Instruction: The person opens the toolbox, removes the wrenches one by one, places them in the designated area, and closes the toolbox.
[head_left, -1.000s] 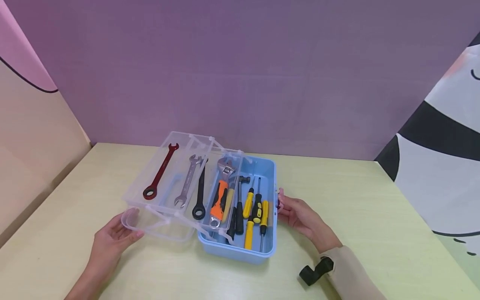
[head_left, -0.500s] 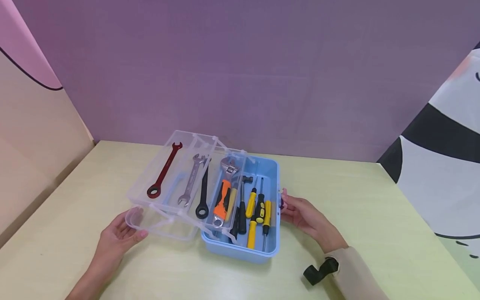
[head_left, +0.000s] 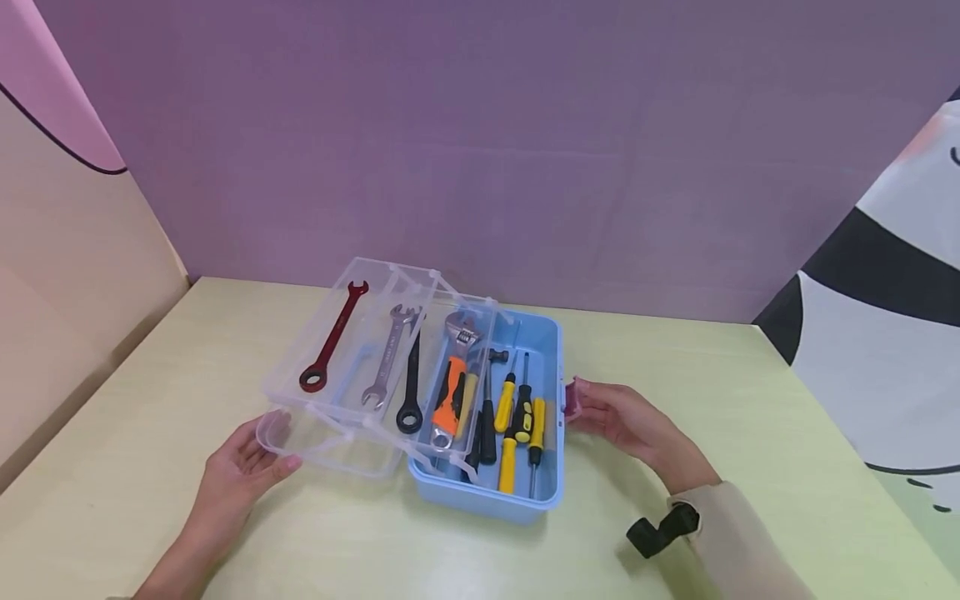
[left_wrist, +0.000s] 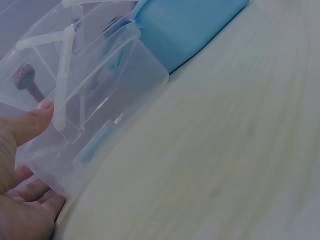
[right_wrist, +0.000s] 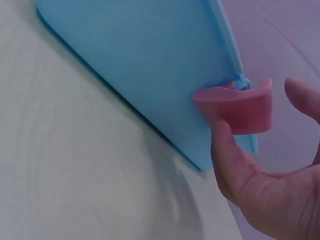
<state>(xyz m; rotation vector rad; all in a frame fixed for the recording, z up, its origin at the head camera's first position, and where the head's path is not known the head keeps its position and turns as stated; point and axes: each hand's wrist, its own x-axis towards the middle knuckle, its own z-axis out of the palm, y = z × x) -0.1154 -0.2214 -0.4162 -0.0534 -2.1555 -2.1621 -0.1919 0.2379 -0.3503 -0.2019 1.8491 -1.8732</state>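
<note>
A blue toolbox (head_left: 487, 500) stands with its clear lid (head_left: 345, 458) folded out to the left and its clear trays (head_left: 300, 392) spread. My left hand (head_left: 236, 471) holds the lid's near left corner, thumb at the side and fingers beneath. A fingertip of my right hand (right_wrist: 265, 190) touches the pink latch (right_wrist: 237, 110) on the box's right side, while the thumb stands apart from it. On the trays lie a red wrench (head_left: 333, 337), a silver wrench (head_left: 387, 354), a black wrench (head_left: 411, 383) and an orange-handled adjustable wrench (head_left: 450, 392).
Inside the box are a black-handled hammer (head_left: 488, 425) and several yellow and black screwdrivers (head_left: 507, 462). The light wooden table (head_left: 712, 400) reaches back to a purple backdrop (head_left: 487, 150). A black wrist mount (head_left: 663, 529) sits at the right cuff.
My right hand has drawn slightly to the right, and the pink latch is swung farther out. The left hand stays at the lid corner. The whole scene has shifted slightly right in the head view.
</note>
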